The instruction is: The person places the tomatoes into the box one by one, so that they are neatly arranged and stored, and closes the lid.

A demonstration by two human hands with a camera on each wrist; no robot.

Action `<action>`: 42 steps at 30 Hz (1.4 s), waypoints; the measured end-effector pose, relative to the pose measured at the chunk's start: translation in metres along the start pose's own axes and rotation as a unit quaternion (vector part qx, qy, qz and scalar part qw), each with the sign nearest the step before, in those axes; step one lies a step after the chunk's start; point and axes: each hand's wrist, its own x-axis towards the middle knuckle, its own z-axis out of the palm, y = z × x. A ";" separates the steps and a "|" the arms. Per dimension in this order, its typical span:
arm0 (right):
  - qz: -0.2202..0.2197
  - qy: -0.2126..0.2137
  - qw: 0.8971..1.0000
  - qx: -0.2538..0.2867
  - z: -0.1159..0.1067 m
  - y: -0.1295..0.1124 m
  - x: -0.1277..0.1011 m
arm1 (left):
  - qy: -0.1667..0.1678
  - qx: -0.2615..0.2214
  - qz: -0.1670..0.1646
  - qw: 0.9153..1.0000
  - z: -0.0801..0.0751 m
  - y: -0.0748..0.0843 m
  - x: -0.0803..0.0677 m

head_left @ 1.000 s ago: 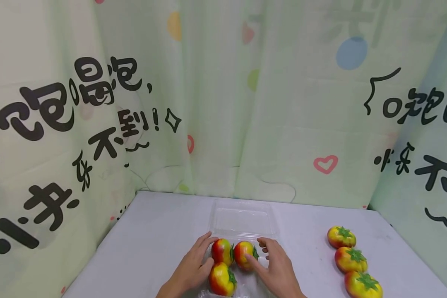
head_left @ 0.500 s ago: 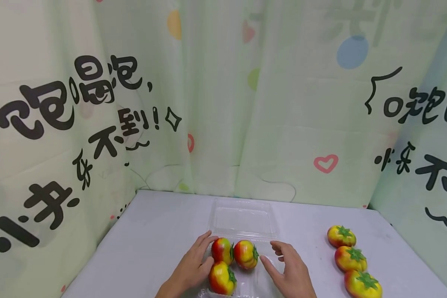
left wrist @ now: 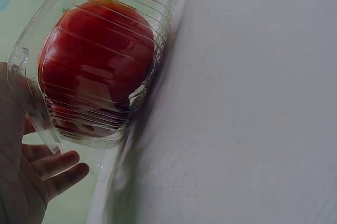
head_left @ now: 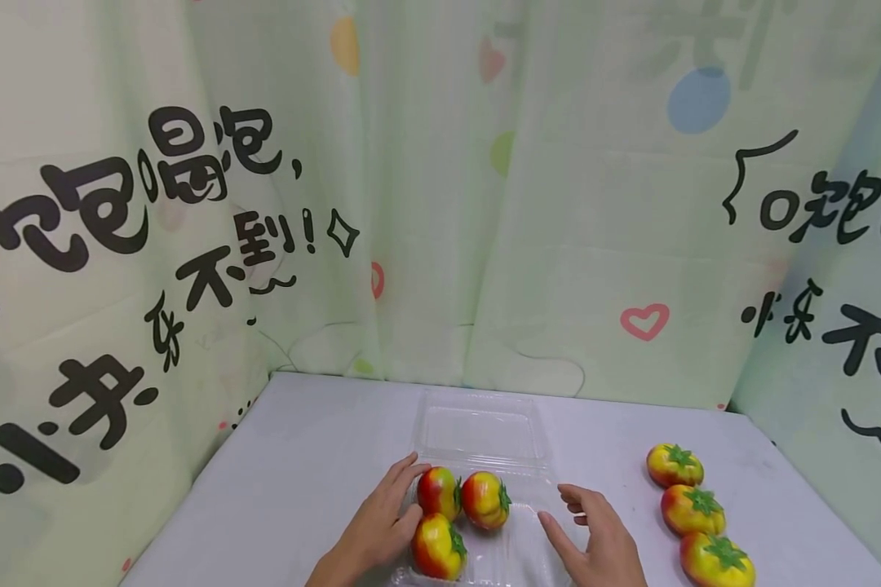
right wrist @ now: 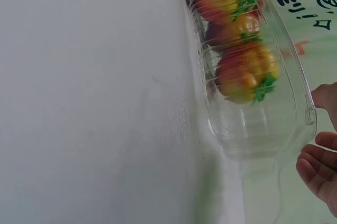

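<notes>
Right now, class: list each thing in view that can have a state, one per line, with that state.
Clear container: lid open, flat on table.
Tomatoes in container: three, on their sides.
Loose tomatoes: three, upright in a row.
Left hand: against container's left side.
Right hand: open, holding nothing.

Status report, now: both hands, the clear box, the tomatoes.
Left hand resting on clear box beside its three tomatoes. Right hand open, off the box, holding nothing. Three loose tomatoes on table to the right. Nothing in between.
</notes>
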 end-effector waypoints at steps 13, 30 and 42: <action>0.038 -0.016 0.999 -0.023 -0.007 0.018 0.002 | -0.004 0.002 -0.007 1.000 0.000 0.000 0.000; 0.086 -0.013 0.996 -0.013 -0.019 0.039 0.003 | 0.008 0.007 0.023 1.000 0.000 0.000 -0.001; 0.112 0.009 0.994 -0.001 -0.029 0.052 0.005 | 0.006 0.007 0.013 1.000 0.000 0.000 0.001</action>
